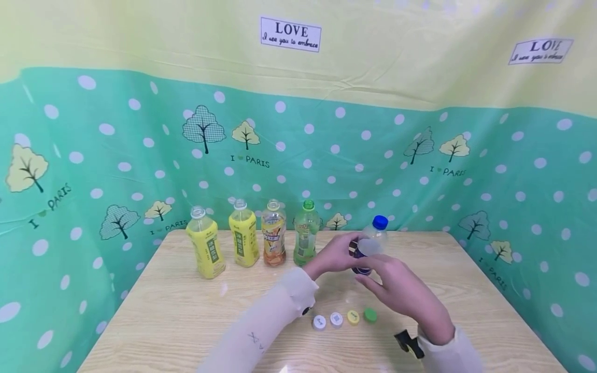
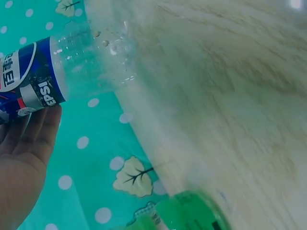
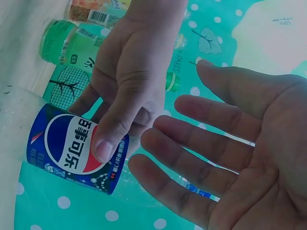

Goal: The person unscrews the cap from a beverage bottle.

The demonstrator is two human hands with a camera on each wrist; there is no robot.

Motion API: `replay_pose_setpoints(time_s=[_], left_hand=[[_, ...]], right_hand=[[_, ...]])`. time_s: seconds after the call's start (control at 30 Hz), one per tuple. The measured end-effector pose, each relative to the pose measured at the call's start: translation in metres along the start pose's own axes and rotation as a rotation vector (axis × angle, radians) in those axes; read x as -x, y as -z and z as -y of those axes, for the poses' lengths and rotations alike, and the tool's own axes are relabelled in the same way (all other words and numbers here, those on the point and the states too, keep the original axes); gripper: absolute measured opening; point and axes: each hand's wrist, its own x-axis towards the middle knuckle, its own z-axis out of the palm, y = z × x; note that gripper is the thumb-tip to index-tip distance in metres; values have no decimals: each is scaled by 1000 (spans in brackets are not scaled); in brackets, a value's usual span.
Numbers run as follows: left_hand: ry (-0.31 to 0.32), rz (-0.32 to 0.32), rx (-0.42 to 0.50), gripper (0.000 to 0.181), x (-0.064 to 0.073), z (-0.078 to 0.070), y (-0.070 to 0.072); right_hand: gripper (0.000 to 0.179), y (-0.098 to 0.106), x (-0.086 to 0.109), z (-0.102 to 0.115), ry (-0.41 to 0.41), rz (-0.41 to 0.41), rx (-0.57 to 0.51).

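Observation:
A clear Pepsi bottle (image 1: pixel 378 236) with a dark blue label and a blue cap (image 1: pixel 380 223) stands at the right side of the wooden table (image 1: pixel 261 331). My left hand (image 1: pixel 337 255) grips it around the label; the thumb lies across the label (image 3: pixel 72 146) in the right wrist view, and the fingers show under it in the left wrist view. Close in front of the bottle is my right hand (image 1: pixel 401 285), its fingers (image 3: pixel 201 129) extended and apart, holding nothing. From the head, this hand hides part of the bottle's lower half.
Left of the Pepsi bottle stand a green bottle (image 1: pixel 305 241), an orange drink bottle (image 1: pixel 274 235) and two yellow-labelled bottles (image 1: pixel 245 235), all with bare necks. Nearer me lie two white caps (image 1: pixel 319 323), a yellow cap (image 1: pixel 353 317) and a green cap (image 1: pixel 370 315). A patterned curtain (image 1: pixel 289 129) surrounds the table.

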Motion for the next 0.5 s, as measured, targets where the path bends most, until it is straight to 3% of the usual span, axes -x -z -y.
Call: replay_pose_setpoints(time_s=[0.27, 0.5], left_hand=[[-9, -7, -30, 54, 20, -3, 12], [-13, -26, -82, 51, 41, -5, 24]], right_hand=[[25, -3, -3, 4, 38, -96, 7], [37, -6, -10, 7, 211, -280, -2]])
